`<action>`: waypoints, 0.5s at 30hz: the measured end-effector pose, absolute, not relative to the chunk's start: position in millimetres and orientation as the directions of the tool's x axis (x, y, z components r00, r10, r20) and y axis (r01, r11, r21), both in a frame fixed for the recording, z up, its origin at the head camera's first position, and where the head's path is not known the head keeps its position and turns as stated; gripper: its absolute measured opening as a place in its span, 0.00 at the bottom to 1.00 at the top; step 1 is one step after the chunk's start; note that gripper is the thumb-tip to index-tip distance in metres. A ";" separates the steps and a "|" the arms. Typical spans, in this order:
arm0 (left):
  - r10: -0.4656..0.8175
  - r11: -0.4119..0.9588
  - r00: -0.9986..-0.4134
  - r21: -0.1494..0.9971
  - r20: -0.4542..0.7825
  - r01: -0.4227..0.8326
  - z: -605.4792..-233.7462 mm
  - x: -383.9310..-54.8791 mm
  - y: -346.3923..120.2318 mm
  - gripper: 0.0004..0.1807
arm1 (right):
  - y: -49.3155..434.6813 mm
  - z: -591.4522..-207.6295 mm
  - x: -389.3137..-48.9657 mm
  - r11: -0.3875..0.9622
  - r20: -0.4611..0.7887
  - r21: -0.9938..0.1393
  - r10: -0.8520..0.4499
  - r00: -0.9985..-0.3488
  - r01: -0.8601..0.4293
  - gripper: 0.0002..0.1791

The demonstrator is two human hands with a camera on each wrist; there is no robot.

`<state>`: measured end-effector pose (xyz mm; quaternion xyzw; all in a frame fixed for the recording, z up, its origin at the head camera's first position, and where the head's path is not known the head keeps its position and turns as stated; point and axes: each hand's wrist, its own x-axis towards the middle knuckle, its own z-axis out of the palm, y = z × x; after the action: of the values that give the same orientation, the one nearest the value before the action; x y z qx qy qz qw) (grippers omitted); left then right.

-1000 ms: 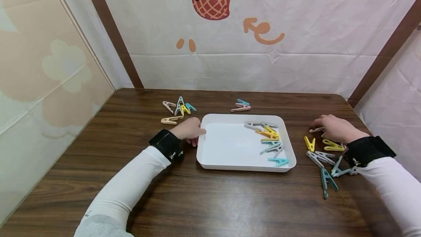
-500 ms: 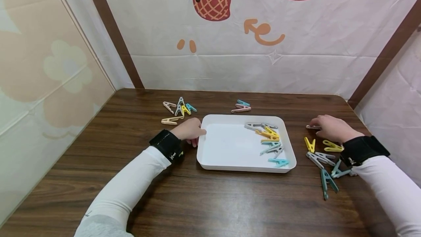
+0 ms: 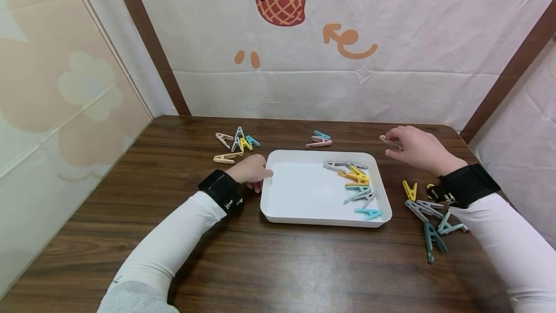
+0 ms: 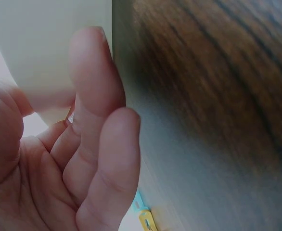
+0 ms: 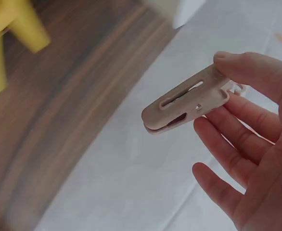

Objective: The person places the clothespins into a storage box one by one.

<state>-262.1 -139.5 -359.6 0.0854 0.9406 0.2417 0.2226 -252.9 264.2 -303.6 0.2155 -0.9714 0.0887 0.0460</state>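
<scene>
My left hand (image 3: pixel 249 170) grips the left rim of a white tray (image 3: pixel 295 197), its thumb over the edge. In the left wrist view, fingers (image 4: pixel 117 154) lie along the tray's outer side. A beige-pink clothespin (image 5: pixel 186 101) is pinched between the thumb and fingers of my right hand (image 3: pixel 419 149). That hand is raised over the table's back right, beyond the tray's corner. Inside the tray, toward its right side, lie grey clothespins (image 3: pixel 334 165), yellow clothespins (image 3: pixel 358 177) and a turquoise clothespin (image 3: pixel 368 213).
Right of the tray, loose clothespins include a yellow one (image 3: pixel 410 190) and a dark green one (image 3: pixel 431 240). Several more, one of them cream (image 3: pixel 228 158), lie behind my left hand. A pink clothespin (image 3: pixel 319 142) and a blue one (image 3: pixel 322 135) rest behind the tray.
My right hand has lifted the beige-pink clothespin from the table's right side and carried it left and toward the back. The left hand and the tray stay put.
</scene>
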 end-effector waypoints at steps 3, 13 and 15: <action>0.275 0.868 -0.885 0.493 -0.375 0.061 -360.1 -262.9 -139.5 0.13 | 244.3 -294.1 -248.5 0.876 0.174 -0.126 -0.443 -0.880 -0.466 0.18; 0.272 0.869 -0.883 0.491 -0.382 0.055 -361.4 -264.4 -139.7 0.13 | 183.1 -282.2 -236.1 0.773 0.223 -0.065 -0.605 -0.764 -0.631 0.17; 0.274 0.868 -0.883 0.494 -0.382 0.055 -361.4 -264.0 -139.8 0.13 | 173.6 -284.7 -233.9 0.751 0.204 -0.073 -0.633 -0.747 -0.656 0.15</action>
<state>-264.0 -139.8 -361.4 0.0876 0.9397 0.2417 0.2257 -233.9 173.6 -284.7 0.3456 -0.9320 0.0699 0.0834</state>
